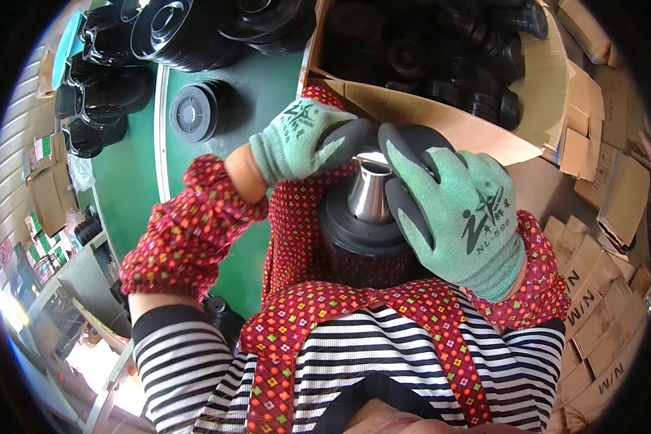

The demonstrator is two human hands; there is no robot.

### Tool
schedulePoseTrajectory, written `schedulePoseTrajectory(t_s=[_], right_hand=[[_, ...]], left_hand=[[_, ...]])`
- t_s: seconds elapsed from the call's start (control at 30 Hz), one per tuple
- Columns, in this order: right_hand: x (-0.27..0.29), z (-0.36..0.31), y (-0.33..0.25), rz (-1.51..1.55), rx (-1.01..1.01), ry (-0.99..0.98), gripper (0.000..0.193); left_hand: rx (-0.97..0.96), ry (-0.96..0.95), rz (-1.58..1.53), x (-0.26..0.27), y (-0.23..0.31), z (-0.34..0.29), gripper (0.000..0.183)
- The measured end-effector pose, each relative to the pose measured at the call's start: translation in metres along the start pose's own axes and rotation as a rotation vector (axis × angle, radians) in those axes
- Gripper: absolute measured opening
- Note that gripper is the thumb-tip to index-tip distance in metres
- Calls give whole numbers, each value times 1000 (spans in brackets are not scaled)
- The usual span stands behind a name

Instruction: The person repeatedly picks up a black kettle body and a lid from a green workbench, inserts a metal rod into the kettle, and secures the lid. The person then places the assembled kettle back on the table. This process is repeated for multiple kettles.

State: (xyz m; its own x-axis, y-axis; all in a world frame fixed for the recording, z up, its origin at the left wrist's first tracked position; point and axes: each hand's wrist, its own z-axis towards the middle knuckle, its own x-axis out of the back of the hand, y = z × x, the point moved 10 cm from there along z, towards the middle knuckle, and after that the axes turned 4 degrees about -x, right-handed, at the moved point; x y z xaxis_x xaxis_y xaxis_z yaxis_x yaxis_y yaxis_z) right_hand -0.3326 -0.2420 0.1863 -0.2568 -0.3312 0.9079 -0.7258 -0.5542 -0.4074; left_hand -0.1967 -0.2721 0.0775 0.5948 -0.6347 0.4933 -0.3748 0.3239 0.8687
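Observation:
A shiny metal cone-shaped piece (371, 192) stands upright in the middle of a black round base (340, 220) close in front of my body. Above and behind the cone is a black round plastic part (421, 136), partly covered by my fingers. My left hand (311, 141), in a green and grey work glove, pinches at this part's left edge; its fingertips are partly hidden. From the right, my right hand (452, 206), gloved the same way, curls its fingers and thumb around the part beside the metal cone.
On the green table (231, 152), a black ribbed disc (195, 111) lies to the left. Stacked black round parts (173, 32) stand at the back. An open cardboard box (427, 108) holds many black parts ahead. Flattened cartons (593, 304) lean at the right.

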Motion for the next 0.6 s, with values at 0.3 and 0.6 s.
schedulePoseTrajectory(t_s=[0.3, 0.6], right_hand=[[-7, 10, -1, -216, -111, -84, 60], [-4, -24, -11, 210, 176, 179, 81]], left_hand=[[-232, 314, 157, 2, -2, 16, 29], [386, 817, -18, 35, -44, -123, 23]])
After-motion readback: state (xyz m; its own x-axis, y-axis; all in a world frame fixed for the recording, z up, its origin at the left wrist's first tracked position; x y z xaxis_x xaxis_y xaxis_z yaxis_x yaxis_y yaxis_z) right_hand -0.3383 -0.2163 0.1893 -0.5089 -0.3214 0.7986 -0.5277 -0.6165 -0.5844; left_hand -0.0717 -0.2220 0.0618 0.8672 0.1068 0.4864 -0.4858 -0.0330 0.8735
